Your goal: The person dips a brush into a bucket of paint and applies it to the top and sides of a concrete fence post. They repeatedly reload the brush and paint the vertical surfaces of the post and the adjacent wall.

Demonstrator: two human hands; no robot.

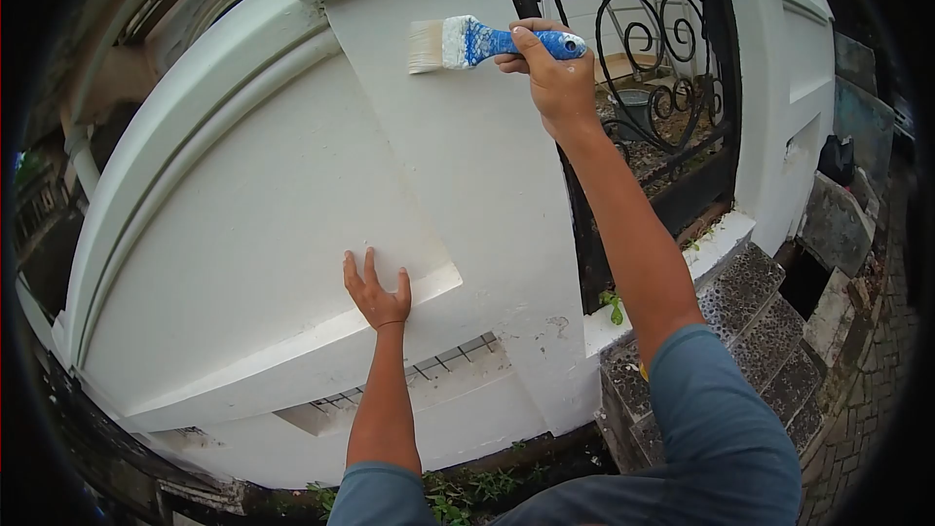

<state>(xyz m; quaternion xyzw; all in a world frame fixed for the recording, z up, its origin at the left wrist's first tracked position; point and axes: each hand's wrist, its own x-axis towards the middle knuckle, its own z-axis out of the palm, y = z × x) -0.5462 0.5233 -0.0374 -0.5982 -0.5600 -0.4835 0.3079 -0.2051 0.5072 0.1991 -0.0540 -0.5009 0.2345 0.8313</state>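
Note:
My right hand (557,76) is wrapped round the blue handle of a wide paintbrush (469,42). White paint is smeared over its handle and ferrule, and the pale bristles point left against the upper part of the white wall (467,146). Lower down, my left hand (378,294) has its fingers spread over the recessed panel (263,224), right at the ledge along the panel's lower edge. Nothing is in that hand.
To the right of the wall stands a black wrought-iron gate (672,58), with a grey bucket (635,109) behind it. Dark stone steps (745,297) lie below the gate. A barred slot (429,370) opens low in the wall, and green plants (467,492) grow at its foot.

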